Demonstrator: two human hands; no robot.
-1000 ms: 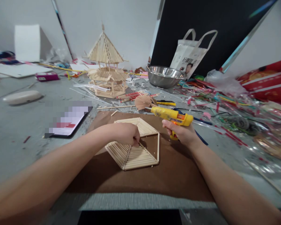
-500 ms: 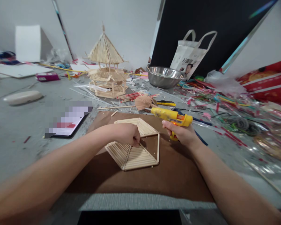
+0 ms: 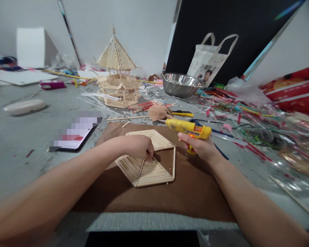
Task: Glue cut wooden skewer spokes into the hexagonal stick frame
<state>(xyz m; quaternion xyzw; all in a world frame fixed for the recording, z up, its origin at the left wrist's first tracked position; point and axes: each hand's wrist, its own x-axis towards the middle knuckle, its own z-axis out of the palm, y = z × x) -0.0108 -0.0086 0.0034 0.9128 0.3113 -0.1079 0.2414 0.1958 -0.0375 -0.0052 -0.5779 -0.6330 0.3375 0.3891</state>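
Head view, and the left hand (image 3: pixel 140 147) is down on the middle of the hexagonal stick panel (image 3: pixel 154 175), fingertips bunched near where the ribs meet; whether they pinch a stick, I can't make out from here. No such doubt opposite: the right hand (image 3: pixel 202 147) is wrapped round the handle of the yellow glue gun (image 3: pixel 186 127), near the panel's right edge, the gun's long axis running crosswise with its nozzle to the left. Here's the relation that counts: the panel's unfilled wedge sits between the hands, narrowing leftward to the left fingertips and widening rightward to a single edge bar (image 3: pixel 174 163). The left hand is the nearer, right at the wedge's tip; from the gun, the wedge lies leftward and toward the person. Underneath, the panel rests on a brown sheet (image 3: pixel 154 202), the stick pagoda (image 3: pixel 117 56) standing beyond.
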